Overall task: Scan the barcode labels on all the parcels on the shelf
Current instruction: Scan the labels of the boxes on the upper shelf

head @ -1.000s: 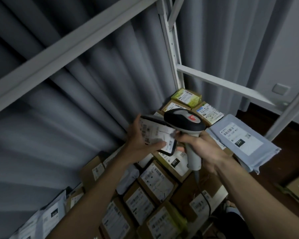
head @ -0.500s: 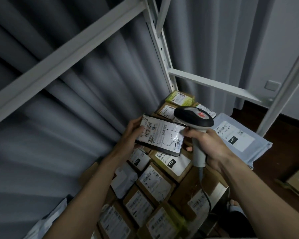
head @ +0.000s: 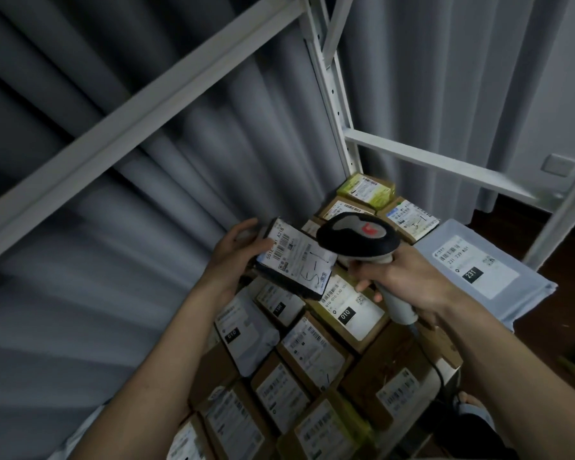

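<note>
My left hand [head: 236,250] grips a small black parcel [head: 294,265] by its left end, holding it tilted above the pile with its white barcode label facing up. My right hand [head: 402,280] holds a black and grey barcode scanner [head: 356,239] by its handle; the scanner's head sits right over the parcel's right edge. Below lie several labelled cardboard parcels [head: 312,353] packed side by side on the shelf, one marked 010 [head: 349,307]. A grey poly mailer [head: 475,270] with a 231 label lies at the right.
White metal shelf posts and beams [head: 332,94] frame the space, with grey curtains behind. A green box [head: 367,190] tops the stack at the back corner. The scanner's cable [head: 437,366] trails down over the boxes. Dark floor shows at the right.
The black parcel has tilted and sunk slightly toward the pile, while the scanner head has stayed close over its right edge. The view has shifted a little.
</note>
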